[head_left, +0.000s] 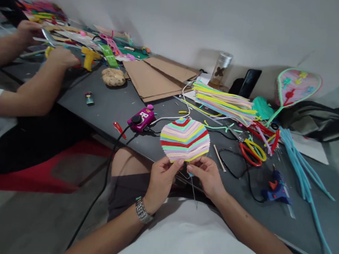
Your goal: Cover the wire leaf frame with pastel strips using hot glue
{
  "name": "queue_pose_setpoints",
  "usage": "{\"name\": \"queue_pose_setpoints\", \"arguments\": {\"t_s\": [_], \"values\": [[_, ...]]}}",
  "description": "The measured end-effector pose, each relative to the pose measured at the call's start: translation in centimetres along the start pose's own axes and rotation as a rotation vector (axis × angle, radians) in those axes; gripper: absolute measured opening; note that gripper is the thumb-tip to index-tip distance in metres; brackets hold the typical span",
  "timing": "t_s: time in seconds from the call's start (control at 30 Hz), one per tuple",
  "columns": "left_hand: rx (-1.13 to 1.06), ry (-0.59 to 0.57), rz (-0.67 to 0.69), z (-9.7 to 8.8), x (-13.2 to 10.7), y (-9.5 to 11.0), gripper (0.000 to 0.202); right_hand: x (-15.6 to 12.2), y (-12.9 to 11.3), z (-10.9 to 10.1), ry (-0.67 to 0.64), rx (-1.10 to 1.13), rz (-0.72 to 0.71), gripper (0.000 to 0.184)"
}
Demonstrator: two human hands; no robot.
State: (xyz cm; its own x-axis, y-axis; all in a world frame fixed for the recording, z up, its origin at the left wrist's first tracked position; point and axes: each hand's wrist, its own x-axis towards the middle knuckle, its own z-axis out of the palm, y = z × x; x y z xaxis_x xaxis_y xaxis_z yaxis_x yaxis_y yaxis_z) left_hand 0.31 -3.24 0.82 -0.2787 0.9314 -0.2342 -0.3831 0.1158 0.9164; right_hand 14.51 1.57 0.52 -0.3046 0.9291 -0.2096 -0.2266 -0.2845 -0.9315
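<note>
Both hands meet at the lower edge of a round fan (185, 140) covered in striped pipe cleaners in red, yellow, pink, blue and mint. My left hand (163, 178) pinches its lower left edge between thumb and fingers. On the lower right, my right hand (207, 177) also has thumb and fingers closed at the edge. A thin wire stem (194, 192) hangs down between the hands toward my lap. Just right of the fan, a short pale stick (220, 158) lies on the table. What the fingertips behind the fan do is hidden.
Scissors (251, 151), a blue glue gun (277, 188) with its cord and blue pipe cleaners (299, 168) lie right. A pipe-cleaner bundle (224, 102), cardboard (158, 77) and a bottle (221, 68) stand behind. A purple power socket (142, 118) is left. A co-worker's hands (62, 56) hold scissors.
</note>
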Motion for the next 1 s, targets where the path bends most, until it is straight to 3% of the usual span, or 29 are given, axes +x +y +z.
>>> {"name": "queue_pose_setpoints", "arguments": {"t_s": [0.5,0.73,1.0], "values": [[0.145,0.014,0.022,-0.5,0.3,-0.1,0.034,0.1,0.0,-0.8,-0.046,-0.034,-0.032,0.036],[0.223,0.04,0.057,-0.8,0.5,-0.3,0.036,0.8,-1.5,-2.1,0.185,0.012,-0.2,0.036],[0.18,0.025,0.028,-1.2,0.6,-0.8,0.036,1.2,-1.2,-2.3,0.193,-0.018,-0.292,0.037]]}}
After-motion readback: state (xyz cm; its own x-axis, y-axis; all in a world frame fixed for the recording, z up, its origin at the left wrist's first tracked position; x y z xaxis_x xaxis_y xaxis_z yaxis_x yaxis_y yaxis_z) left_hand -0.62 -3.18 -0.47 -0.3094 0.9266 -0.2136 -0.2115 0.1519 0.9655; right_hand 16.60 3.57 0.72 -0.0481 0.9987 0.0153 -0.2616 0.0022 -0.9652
